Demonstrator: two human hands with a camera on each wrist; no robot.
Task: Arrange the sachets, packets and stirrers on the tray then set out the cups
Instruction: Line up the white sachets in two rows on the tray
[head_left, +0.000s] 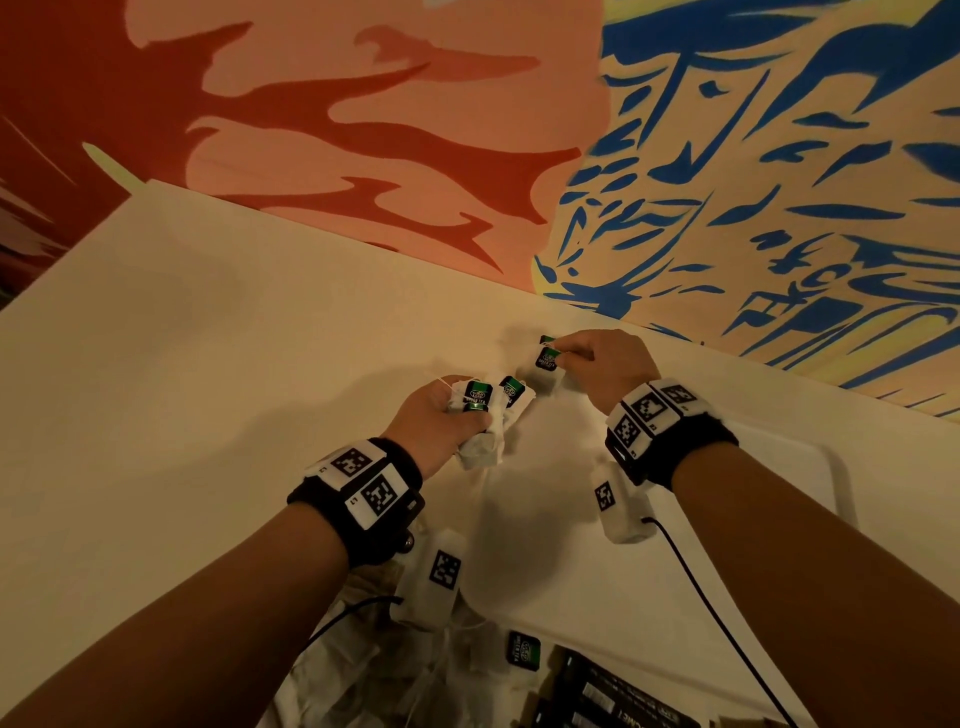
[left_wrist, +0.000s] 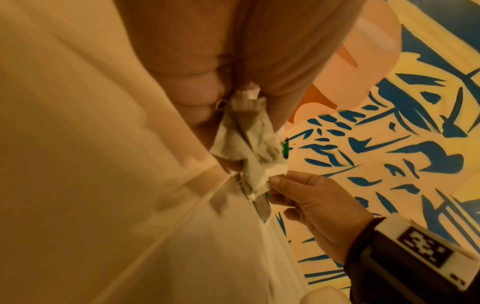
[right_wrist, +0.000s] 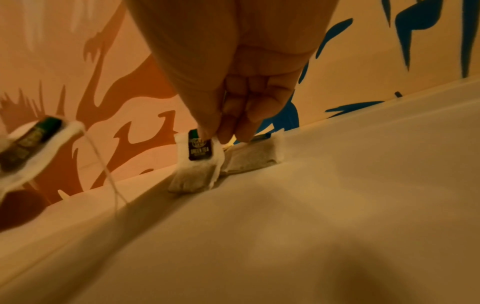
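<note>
My left hand (head_left: 457, 418) grips a bunch of white green-tea bags (head_left: 480, 408) with green and black tags, held just above the white tray (head_left: 810, 467); in the left wrist view the bunch (left_wrist: 249, 144) hangs from my curled fingers. My right hand (head_left: 566, 354) pinches the tag of one tea bag (head_left: 546, 359) at the tray's far edge. The right wrist view shows this bag (right_wrist: 197, 158) standing on the tray, with a second bag (right_wrist: 252, 158) lying flat right beside it. A loose string (right_wrist: 109, 174) trails from the left hand's bunch (right_wrist: 28, 144).
More tea bags (head_left: 523, 652) and dark packets (head_left: 608, 691) lie at the near edge, by crumpled clear wrap (head_left: 363, 675). The white table (head_left: 182, 338) stretches left of the tray. A painted wall (head_left: 727, 182) rises right behind the table. Black cables run from both wristbands.
</note>
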